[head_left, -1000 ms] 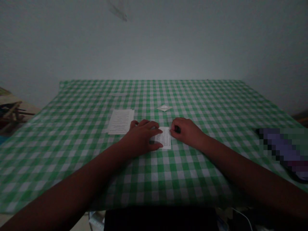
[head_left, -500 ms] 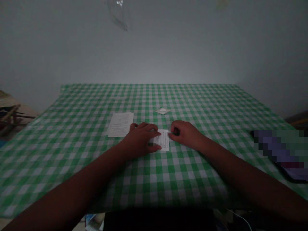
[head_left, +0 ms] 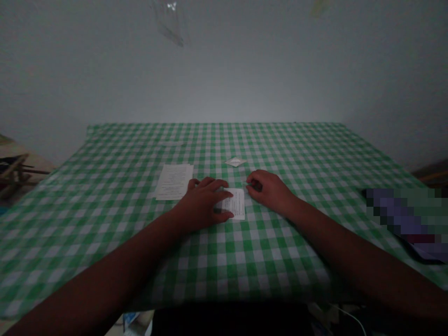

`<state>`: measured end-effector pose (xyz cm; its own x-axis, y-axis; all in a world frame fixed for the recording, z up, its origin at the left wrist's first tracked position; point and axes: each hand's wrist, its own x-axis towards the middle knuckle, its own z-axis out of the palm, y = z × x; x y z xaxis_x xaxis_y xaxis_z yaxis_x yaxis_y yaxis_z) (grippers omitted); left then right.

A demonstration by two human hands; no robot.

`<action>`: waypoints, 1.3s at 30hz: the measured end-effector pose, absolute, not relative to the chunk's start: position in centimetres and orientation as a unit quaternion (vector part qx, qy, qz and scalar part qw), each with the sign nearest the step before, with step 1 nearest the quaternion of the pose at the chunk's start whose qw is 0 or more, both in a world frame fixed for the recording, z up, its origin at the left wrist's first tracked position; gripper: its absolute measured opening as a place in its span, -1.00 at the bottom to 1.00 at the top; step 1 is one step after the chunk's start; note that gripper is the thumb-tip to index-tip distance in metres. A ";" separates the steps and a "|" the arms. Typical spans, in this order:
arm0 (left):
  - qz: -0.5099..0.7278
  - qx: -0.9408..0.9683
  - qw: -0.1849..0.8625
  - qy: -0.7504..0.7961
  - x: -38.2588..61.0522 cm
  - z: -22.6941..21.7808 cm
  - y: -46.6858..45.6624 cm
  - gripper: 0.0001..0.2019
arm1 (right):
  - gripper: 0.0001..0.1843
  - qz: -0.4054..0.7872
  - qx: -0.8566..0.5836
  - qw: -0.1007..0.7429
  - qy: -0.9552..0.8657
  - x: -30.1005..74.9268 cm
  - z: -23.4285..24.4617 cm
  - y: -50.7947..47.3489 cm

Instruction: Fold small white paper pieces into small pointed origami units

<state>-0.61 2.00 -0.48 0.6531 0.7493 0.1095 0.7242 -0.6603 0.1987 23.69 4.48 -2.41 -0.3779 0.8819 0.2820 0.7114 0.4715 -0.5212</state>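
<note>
Only a paper slip point(head_left: 236, 204), print illegible.

**Covered, cut-off and unreadable things around the hands**

The left hand point(head_left: 201, 203) hides the left part of a small printed paper card point(head_left: 236, 204), and whether the right hand point(head_left: 268, 190) touches that card cannot be told. The print on the card and on a paper sheet point(head_left: 174, 182) is too small to read, and a small white folded piece point(head_left: 235, 162) is too small to identify. At the right edge, a dark object point(head_left: 402, 219) is pixelated and cut off. A dark shape point(head_left: 227, 319) and a white cable point(head_left: 350, 317) run off the bottom edge. A blurred clear plastic piece point(head_left: 170, 21) meets the top edge, and a dim wooden frame point(head_left: 12, 168) is cut off at the left edge.
</note>
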 end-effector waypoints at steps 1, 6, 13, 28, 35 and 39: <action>0.095 0.912 0.063 0.395 -0.6 -0.5 2.0 -0.57 | -0.95 0.171 -0.472 0.279 -0.819 23.8 -2.1 4.2; 0.105 0.937 0.098 0.319 -0.3 -1.1 2.3 -0.56 | -0.90 0.265 -0.427 0.280 -0.818 23.6 -1.6 3.0; 0.100 0.935 0.135 0.313 -0.1 -1.2 2.4 -0.55 | -0.91 0.283 -0.433 0.261 -0.815 22.9 -2.3 3.0; 0.092 0.926 0.151 0.332 -0.2 -1.0 2.3 -0.56 | -0.90 0.239 -0.379 0.158 -0.880 22.9 -0.1 0.3; 0.093 0.922 0.172 0.334 -0.2 -1.0 2.2 -0.51 | -0.86 0.292 -0.377 0.156 -0.865 23.6 0.0 0.7; 0.098 0.934 0.201 0.279 -0.2 -1.2 2.1 -0.50 | -0.90 0.233 -0.405 0.186 -0.864 23.7 -0.6 1.4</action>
<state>-0.21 2.11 -1.17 0.8250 0.5607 0.0703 0.4820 -0.7631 0.4304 23.70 1.41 -0.60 -0.6026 0.7868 0.1334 0.6128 0.5633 -0.5543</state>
